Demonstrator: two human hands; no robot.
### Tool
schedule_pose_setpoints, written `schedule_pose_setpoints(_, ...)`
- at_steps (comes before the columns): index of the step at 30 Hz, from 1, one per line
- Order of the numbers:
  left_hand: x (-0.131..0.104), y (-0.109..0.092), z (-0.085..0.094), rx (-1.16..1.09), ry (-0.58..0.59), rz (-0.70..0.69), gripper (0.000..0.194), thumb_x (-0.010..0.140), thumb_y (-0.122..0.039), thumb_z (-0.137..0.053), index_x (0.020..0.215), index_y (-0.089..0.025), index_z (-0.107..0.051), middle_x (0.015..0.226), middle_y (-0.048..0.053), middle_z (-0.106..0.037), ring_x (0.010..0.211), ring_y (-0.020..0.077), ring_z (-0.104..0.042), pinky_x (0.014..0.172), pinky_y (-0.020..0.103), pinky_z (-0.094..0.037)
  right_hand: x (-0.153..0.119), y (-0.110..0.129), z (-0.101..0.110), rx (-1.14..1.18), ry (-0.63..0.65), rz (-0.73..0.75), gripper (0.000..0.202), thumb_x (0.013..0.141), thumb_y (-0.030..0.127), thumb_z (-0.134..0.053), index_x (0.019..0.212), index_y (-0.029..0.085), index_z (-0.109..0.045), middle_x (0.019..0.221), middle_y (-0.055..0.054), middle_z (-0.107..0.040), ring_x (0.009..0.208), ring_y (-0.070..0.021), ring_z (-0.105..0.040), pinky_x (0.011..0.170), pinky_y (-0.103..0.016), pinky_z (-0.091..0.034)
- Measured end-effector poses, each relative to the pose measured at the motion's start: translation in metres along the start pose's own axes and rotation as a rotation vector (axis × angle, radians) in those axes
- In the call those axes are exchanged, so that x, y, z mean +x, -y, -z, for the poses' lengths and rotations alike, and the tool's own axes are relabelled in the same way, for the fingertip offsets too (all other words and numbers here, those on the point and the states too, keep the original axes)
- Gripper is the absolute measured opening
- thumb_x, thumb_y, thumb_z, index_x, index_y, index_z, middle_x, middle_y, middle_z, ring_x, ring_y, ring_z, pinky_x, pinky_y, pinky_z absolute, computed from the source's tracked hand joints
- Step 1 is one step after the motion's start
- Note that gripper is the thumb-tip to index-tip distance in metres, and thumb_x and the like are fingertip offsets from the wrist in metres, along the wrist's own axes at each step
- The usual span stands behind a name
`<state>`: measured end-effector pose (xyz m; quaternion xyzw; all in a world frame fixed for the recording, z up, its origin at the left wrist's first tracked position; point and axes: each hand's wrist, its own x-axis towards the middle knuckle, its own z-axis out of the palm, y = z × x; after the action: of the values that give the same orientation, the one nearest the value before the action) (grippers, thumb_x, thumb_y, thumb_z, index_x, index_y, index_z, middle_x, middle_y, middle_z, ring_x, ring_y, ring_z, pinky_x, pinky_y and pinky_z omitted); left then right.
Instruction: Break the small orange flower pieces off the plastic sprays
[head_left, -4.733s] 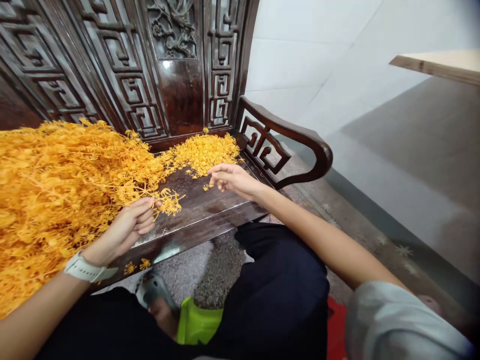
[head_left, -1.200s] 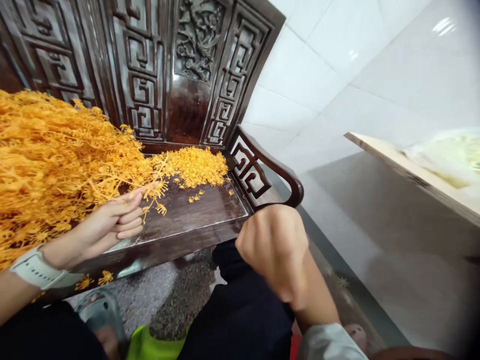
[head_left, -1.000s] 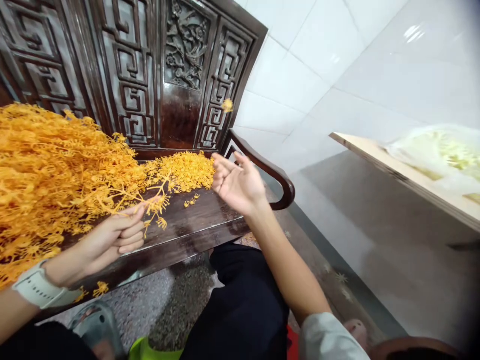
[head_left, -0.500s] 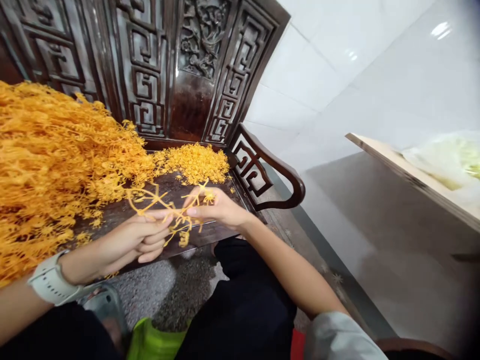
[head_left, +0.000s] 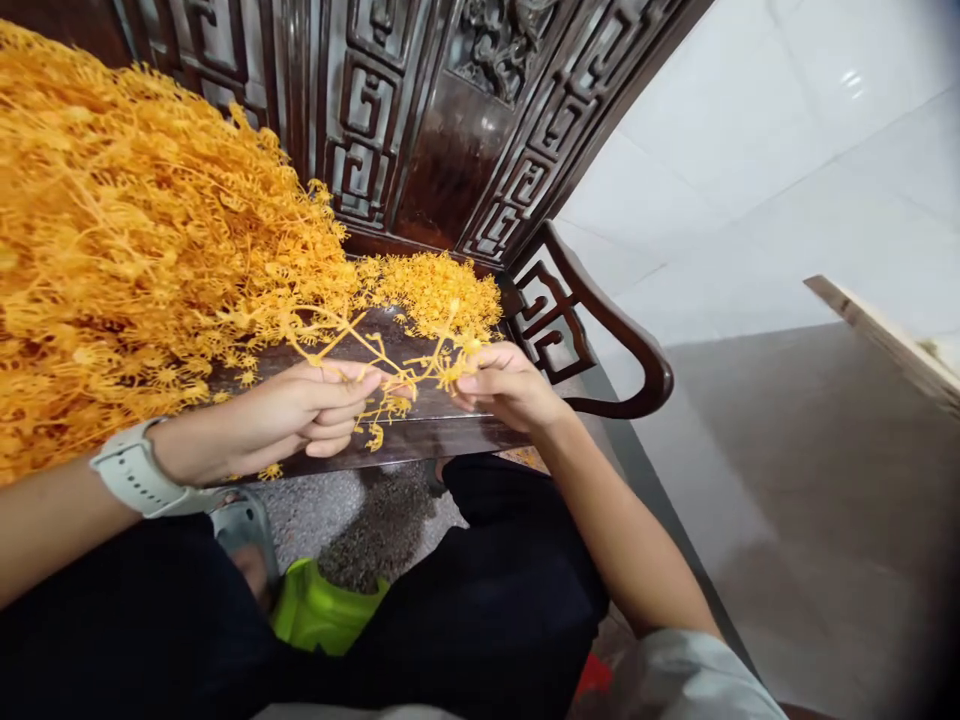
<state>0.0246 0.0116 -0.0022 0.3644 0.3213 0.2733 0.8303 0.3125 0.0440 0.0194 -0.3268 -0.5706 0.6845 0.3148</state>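
Between my two hands, above the bench seat, stretches a branched orange-yellow plastic flower stem (head_left: pixel 382 352) with thin forked twigs. My left hand (head_left: pixel 307 405), a pale watch on its wrist, is closed with thumb and fingers pinching the stem near its middle. On the stem's right end, my right hand (head_left: pixel 514 385) is closed in a pinch around the small flower pieces. A large heap of the same orange flower stems (head_left: pixel 150 220) lies to the left. Just beyond my hands is a smaller pile of loose orange flower heads (head_left: pixel 442 290).
The dark wooden bench seat (head_left: pixel 465 433) runs under the hands, with a carved backrest (head_left: pixel 450 180) behind and a curved armrest (head_left: pixel 652 375) at right. A green plastic object (head_left: pixel 322 610) stands on the floor between my legs. A wooden board edge (head_left: pixel 885 335) juts in at far right.
The view has shifted, so the bench and hands appear higher and further right. My right hand has moved slightly apart from my left, along the stem's right side.
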Motion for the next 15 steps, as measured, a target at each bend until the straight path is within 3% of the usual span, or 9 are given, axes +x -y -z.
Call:
schedule_pose_setpoints(5,-0.003,0.009,-0.011,0.151,0.000,-0.123,0.029,0.099,-0.038,-0.075,0.077,-0.018,-0.075,0.050,-0.005,-0.027,0.043,0.0089,-0.020,0.038,0.022,-0.024,-0.001,0.000,0.016,-0.017,0.044,0.035,0.024,0.072,0.027,-0.095,0.061,0.016,-0.077,0.053,0.001,-0.062,0.046,-0.0090,-0.048,0.047,-0.025,-0.036)
schedule_pose_setpoints(10,-0.001,0.008,-0.011,0.110,-0.056,-0.122,0.028,0.096,-0.023,-0.072,0.069,-0.017,-0.066,0.050,-0.005,-0.029,0.041,0.0061,-0.021,0.038,0.019,-0.025,-0.004,-0.002,0.008,-0.014,0.071,-0.004,0.025,0.069,0.028,-0.094,0.057,0.016,-0.075,0.050,-0.001,-0.061,0.041,-0.0106,-0.047,0.043,-0.026,-0.037)
schedule_pose_setpoints(12,0.002,0.001,-0.001,0.088,-0.127,-0.140,0.027,0.096,-0.014,-0.065,0.070,-0.016,-0.064,0.052,-0.005,-0.031,0.040,0.0055,-0.023,0.038,0.017,-0.025,-0.014,0.002,0.000,0.087,0.097,0.087,0.020,0.072,0.025,-0.090,0.060,0.019,-0.075,0.049,0.002,-0.056,0.039,-0.0086,-0.040,0.041,-0.024,-0.034)
schedule_pose_setpoints(15,0.009,-0.008,0.021,0.008,-0.328,-0.213,0.035,0.100,-0.006,-0.052,0.067,-0.017,-0.055,0.054,-0.006,-0.028,0.039,0.0058,-0.021,0.036,0.017,-0.026,-0.034,0.019,-0.004,0.253,0.144,0.341,0.006,0.084,0.024,-0.079,0.079,0.024,-0.078,0.047,0.009,-0.040,0.040,-0.0067,-0.024,0.039,-0.020,-0.031)
